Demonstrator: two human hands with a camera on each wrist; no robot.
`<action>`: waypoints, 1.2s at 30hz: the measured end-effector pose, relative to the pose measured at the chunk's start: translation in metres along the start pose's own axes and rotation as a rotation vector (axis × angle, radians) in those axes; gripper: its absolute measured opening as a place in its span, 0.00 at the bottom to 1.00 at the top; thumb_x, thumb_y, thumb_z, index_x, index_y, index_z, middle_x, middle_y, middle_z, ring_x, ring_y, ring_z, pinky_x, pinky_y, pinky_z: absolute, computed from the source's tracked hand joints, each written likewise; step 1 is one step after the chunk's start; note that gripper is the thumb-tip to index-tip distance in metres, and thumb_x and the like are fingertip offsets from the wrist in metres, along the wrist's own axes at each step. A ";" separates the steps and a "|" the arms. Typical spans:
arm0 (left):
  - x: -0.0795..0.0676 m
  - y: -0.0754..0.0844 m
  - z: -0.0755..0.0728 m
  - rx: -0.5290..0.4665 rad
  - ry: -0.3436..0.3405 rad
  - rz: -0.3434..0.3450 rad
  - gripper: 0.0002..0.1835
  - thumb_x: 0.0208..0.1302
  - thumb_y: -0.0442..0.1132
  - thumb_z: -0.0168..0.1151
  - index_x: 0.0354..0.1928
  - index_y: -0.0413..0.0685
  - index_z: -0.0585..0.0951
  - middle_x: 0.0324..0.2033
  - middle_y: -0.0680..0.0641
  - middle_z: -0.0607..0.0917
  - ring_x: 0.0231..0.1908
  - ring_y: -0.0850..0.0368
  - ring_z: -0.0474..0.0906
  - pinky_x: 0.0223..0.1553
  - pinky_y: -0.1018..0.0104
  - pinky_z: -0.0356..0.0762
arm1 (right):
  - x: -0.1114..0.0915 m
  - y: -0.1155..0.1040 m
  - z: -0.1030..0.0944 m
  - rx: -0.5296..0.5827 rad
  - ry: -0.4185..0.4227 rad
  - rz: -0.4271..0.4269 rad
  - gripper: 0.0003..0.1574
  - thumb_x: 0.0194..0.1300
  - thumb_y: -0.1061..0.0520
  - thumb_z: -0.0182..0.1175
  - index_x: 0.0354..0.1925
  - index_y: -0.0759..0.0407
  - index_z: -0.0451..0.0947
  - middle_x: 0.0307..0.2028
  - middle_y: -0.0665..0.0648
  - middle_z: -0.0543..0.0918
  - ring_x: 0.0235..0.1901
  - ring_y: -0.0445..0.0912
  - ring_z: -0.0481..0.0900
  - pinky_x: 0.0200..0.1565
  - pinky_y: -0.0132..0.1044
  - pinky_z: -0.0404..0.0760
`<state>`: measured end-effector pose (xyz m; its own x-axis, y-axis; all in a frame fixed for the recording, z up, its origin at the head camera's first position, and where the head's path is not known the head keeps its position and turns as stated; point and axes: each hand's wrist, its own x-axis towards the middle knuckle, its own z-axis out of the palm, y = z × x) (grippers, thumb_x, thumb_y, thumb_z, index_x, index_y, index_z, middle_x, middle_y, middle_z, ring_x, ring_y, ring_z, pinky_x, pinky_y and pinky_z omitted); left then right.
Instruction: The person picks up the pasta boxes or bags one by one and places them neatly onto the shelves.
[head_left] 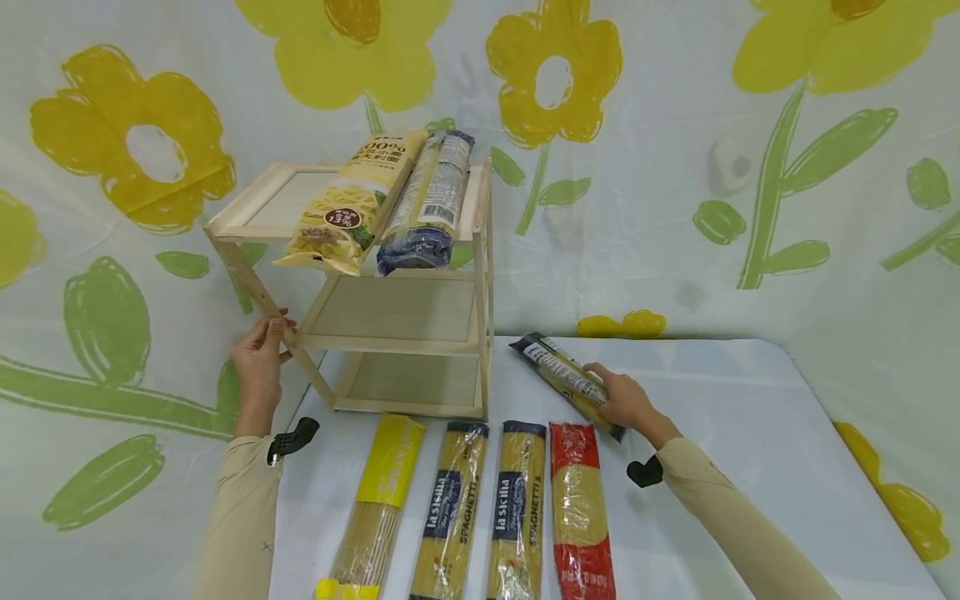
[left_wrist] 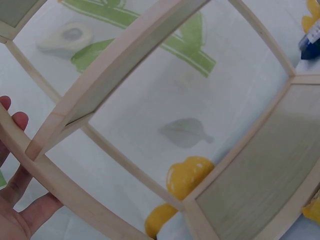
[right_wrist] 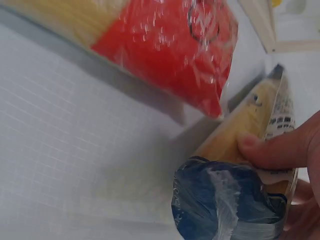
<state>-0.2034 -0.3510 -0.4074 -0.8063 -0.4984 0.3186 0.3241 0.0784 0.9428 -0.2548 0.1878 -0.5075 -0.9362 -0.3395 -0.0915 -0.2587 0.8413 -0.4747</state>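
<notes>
My left hand (head_left: 259, 357) grips the left front post of a three-tier wooden shelf (head_left: 390, 343); in the left wrist view its fingers (left_wrist: 20, 120) wrap the post near the middle tier. To the right of the shelf, my right hand (head_left: 627, 402) holds a clear spaghetti packet with dark blue ends (head_left: 564, 377), slanted over the table. In the right wrist view the thumb lies along the side of the packet (right_wrist: 225, 145), close to its blue end. A yellow pasta bag (head_left: 356, 200) and another blue-ended spaghetti packet (head_left: 429, 200) lie side by side on the top tier.
Along the front of the white table (head_left: 720, 467) lie a yellow-banded spaghetti packet (head_left: 378, 492), two blue-labelled spaghetti packets (head_left: 450, 508) and a red-ended pasta packet (head_left: 581, 508). A flower-printed sheet (head_left: 645, 217) hangs behind the shelf and around the table.
</notes>
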 end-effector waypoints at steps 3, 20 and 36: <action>0.000 0.000 0.000 -0.002 0.003 0.004 0.16 0.65 0.45 0.59 0.46 0.41 0.84 0.34 0.50 0.85 0.43 0.56 0.77 0.29 0.72 0.79 | -0.005 -0.004 -0.003 0.013 0.022 -0.004 0.41 0.48 0.64 0.67 0.62 0.55 0.67 0.49 0.70 0.77 0.39 0.56 0.75 0.39 0.52 0.76; 0.000 0.000 0.000 -0.022 0.008 0.003 0.15 0.65 0.43 0.59 0.45 0.40 0.84 0.33 0.50 0.85 0.43 0.54 0.78 0.30 0.73 0.80 | -0.041 -0.042 -0.057 0.094 0.163 -0.041 0.36 0.49 0.64 0.68 0.58 0.61 0.71 0.44 0.71 0.79 0.32 0.53 0.77 0.26 0.41 0.76; 0.001 0.000 0.003 -0.069 0.014 -0.022 0.15 0.64 0.44 0.60 0.43 0.39 0.84 0.34 0.47 0.85 0.42 0.55 0.78 0.29 0.72 0.80 | -0.097 -0.120 -0.125 0.292 0.231 0.035 0.37 0.56 0.59 0.68 0.63 0.56 0.68 0.44 0.73 0.78 0.31 0.53 0.79 0.25 0.39 0.79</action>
<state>-0.2055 -0.3493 -0.4067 -0.8070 -0.5109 0.2962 0.3404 0.0074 0.9403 -0.1630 0.1721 -0.3322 -0.9810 -0.1803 0.0722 -0.1778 0.6840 -0.7075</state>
